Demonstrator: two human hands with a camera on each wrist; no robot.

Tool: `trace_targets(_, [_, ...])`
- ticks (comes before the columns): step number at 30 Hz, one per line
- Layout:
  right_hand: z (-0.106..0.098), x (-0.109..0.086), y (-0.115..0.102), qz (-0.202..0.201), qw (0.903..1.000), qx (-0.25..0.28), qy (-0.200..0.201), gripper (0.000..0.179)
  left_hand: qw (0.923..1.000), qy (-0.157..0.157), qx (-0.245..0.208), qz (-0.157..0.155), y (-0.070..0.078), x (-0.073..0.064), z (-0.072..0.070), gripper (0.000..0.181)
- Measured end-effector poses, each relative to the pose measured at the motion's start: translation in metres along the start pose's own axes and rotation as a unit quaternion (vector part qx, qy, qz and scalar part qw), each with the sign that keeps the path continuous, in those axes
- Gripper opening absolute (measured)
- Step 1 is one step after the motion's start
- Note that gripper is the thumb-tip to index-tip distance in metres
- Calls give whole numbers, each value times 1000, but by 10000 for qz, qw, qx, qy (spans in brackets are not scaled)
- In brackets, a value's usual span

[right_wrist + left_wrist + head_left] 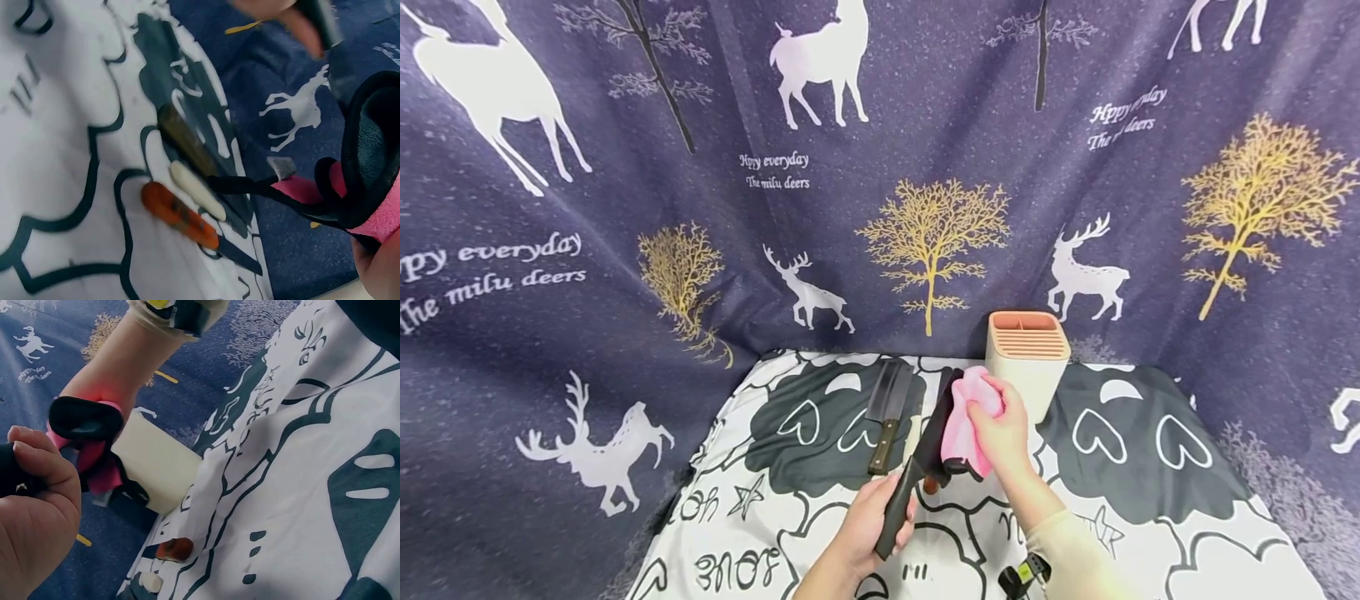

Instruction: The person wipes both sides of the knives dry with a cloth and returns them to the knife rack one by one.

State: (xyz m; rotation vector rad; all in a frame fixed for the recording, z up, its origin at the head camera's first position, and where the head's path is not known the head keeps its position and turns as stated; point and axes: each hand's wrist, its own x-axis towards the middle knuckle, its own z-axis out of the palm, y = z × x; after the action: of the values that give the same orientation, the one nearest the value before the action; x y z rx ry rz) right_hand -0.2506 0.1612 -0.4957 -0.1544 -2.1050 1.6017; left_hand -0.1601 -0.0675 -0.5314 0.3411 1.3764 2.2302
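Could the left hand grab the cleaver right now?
Probably not without putting something down: the left hand grips the black knife. Otherwise the way looks free; the cleaver lies nearby, handle uncovered.

At the back hangs a dark deer-printed curtain (925, 125). A cream slotted holder (1037, 375) and a wooden-handled cleaver (890, 417) sit apart on the patterned sheet (820, 483).

Two hands are showing, one left hand (861, 521) and one right hand (1006, 432); three blades are counting up as one black-handled knife (898, 510), one wooden-handled cleaver (891, 400) and one orange-handled knife (181, 215), while one pale handle (195, 189) is lying alongside. One pink cloth (957, 429), one cream holder (1018, 368) and one printed sheet (962, 537) are appearing, and three golden trees (931, 250) and seven printed deer (1086, 279), whole or partial, are decorating one dark backdrop (925, 125)
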Motion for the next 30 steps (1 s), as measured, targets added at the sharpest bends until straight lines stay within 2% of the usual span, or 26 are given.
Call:
trace_targets(3, [-2,2,-2,303,9995,112,65,47,9997,168,-11,-189,-4,0,1,50])
trace_targets(6, [-4,4,-5,430,9989,159,-120,46,9987,232,-189,-402,-6,0,3,51])
trace_targets(11, [-10,11,-12,361,9959,115,-827,45,9966,359,-433,-595,-2,0,6,48])
trace_targets(15, [-19,12,-20,83,9881,63,-1534,44,9971,512,-254,-511,3,4,7,49])
trace_targets(18, [-26,7,-26,-379,9767,26,-2112,44,9976,592,22,-351,9,8,8,50])
trace_targets(21, [-30,-3,-31,-1178,9604,-214,-2517,44,9973,686,112,-225,14,13,8,50])
trace_targets(26, [-34,-19,-44,-2689,9199,-613,-2789,42,9957,895,-28,-223,20,25,9,50])
trace_targets(28, [-33,-23,-51,-3043,9058,-704,-2863,41,9944,1025,-7,-259,21,30,10,51])
trace_targets(30, [-30,-27,-58,-3216,8977,-803,-2903,41,9933,1118,60,-283,21,34,11,51])
